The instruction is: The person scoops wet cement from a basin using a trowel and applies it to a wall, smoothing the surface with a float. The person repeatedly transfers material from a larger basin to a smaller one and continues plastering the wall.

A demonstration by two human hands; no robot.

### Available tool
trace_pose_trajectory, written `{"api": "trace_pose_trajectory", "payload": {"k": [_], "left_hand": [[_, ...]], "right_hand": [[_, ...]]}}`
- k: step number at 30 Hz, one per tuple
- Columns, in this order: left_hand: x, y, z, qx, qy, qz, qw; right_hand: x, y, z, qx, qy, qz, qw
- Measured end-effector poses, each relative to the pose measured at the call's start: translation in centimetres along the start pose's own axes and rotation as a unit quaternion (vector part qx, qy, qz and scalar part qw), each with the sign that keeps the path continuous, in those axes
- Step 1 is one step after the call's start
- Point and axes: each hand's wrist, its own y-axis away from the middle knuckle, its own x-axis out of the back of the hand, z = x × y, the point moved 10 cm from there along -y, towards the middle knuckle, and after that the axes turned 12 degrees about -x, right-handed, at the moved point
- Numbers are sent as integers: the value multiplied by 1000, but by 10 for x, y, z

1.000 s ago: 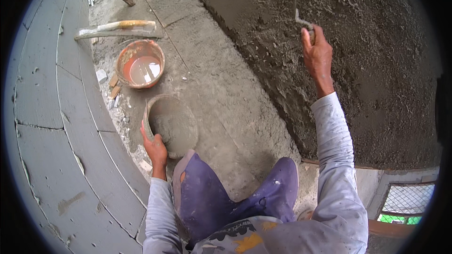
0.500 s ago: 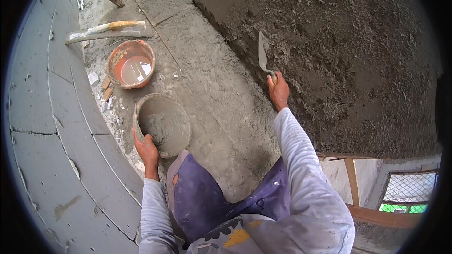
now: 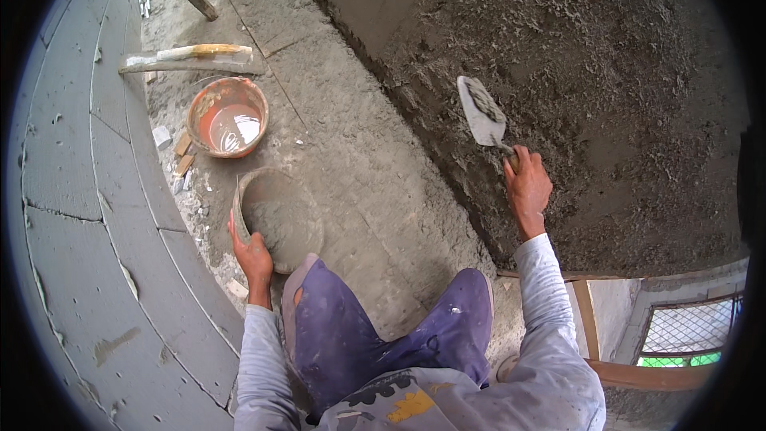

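My right hand [image 3: 528, 187] is closed round the handle of a trowel [image 3: 476, 124], held in front of the wall at the right. A grey lump of mortar [image 3: 484, 100] lies along the blade. Rough wet plaster covers much of that wall [image 3: 622, 112]. On the left, my left hand [image 3: 254, 259] grips the near left rim of a mortar bucket [image 3: 321, 227], its thumb over the edge. Grey mortar [image 3: 279, 223] sits inside this bucket, which stands on the floor before my knees.
Beyond the mortar bucket stands an orange bucket [image 3: 263, 104] with cloudy liquid. A long-handled wooden tool [image 3: 203, 52] lies behind it. Brick and rubble pieces [image 3: 183, 144] lie along the grey block wall [image 3: 72, 271] at the left. A barred window [image 3: 692, 326] shows at the lower right.
My right hand has moved right and nearer with the trowel. The blade has turned and now shows its broad face with mortar on it. My left hand stays at the bucket.
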Motion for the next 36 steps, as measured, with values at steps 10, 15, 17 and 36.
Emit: {"api": "trace_pose_trajectory", "payload": {"k": [10, 15, 17, 36], "left_hand": [[14, -2, 8, 18, -5, -18, 1000], [2, -5, 11, 15, 9, -29, 999], [11, 0, 7, 24, 1, -21, 1000], [6, 3, -7, 58, 72, -26, 995]], "right_hand": [[-3, 6, -202, 116, -374, -537, 747], [4, -157, -173, 48, -172, -46, 983], [52, -139, -189, 105, -259, 110, 954], [-159, -13, -10, -79, -225, -60, 969]]}}
